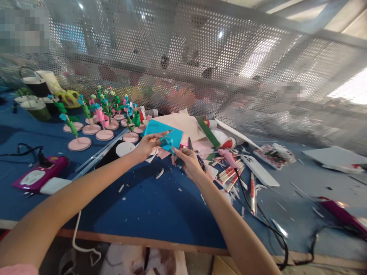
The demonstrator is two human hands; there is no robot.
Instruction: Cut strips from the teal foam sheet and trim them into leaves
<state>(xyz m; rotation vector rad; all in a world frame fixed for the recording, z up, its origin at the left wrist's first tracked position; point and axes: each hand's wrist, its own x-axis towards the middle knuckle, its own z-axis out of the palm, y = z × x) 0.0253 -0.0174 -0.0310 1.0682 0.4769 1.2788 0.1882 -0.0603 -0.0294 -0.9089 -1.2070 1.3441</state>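
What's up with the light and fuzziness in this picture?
Head view: glare whitens the right edge and streaks the metal mesh; things behind it look hazy; two patches are pixelated; darker shading lies on the table below the left hand and right hand.

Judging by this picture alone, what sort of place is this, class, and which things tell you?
Probably a craft workshop. Rows of what look like paper flowers stand on pink bases, a pink glue gun lies nearby, and scraps litter the blue table.
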